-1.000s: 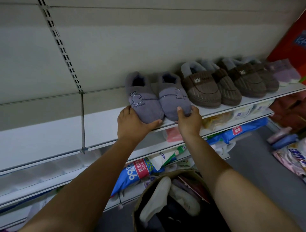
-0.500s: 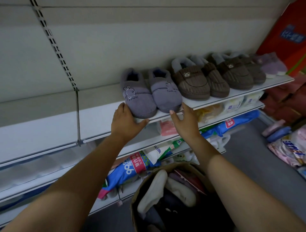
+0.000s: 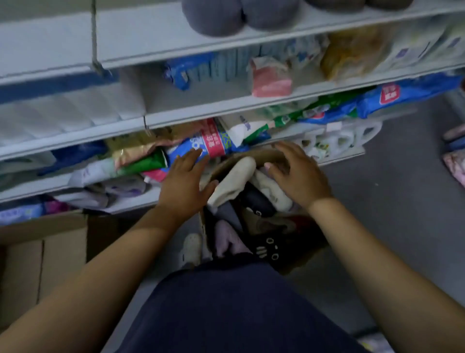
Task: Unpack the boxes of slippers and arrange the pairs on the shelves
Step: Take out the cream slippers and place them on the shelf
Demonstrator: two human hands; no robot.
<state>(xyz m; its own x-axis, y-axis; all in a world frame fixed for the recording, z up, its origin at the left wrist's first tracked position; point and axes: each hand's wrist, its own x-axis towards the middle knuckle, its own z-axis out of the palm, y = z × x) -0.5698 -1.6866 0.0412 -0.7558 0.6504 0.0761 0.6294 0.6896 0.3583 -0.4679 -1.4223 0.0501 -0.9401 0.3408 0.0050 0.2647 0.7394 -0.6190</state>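
The grey slipper pair [image 3: 239, 15] has been let go and is left standing toes-out at the front of the top shelf [image 3: 151, 37], just beside the brown slippers [image 3: 334, 3], which are cut off by the frame edge. Both hands have been brought down from that shelf to the open cardboard box [image 3: 254, 154] on the floor [image 3: 402, 206], & the view has been tipped down w/ them.

The left hand [image 3: 185, 184] is held flat, fingers straight & slightly spread, over the box's left rim; nothing is gripped. The right hand [image 3: 299, 173] is spread w/ fingers loosely bent above the cream slippers [image 3: 234, 181] at the top of the pile. Contact can't be made out through the blur, & nothing is pinched yet.

More stock is seen lower in the box, incl. a black slipper [image 3: 266, 248] w/ a paw print. A second box [image 3: 42, 264] is seen at left, contents hidden. The lower shelves are packed w/ wrapped goods, e.g. a blue pack [image 3: 201, 148].

One pr. is thus judged as placed, & the nxt pick is prob. being started, most likely the cream pr. A matched pr. has to be sorted out of the jumble first. Bare shelf is seen left of the grey pr., so room is available there. Plenty is judged still to be unpacked.
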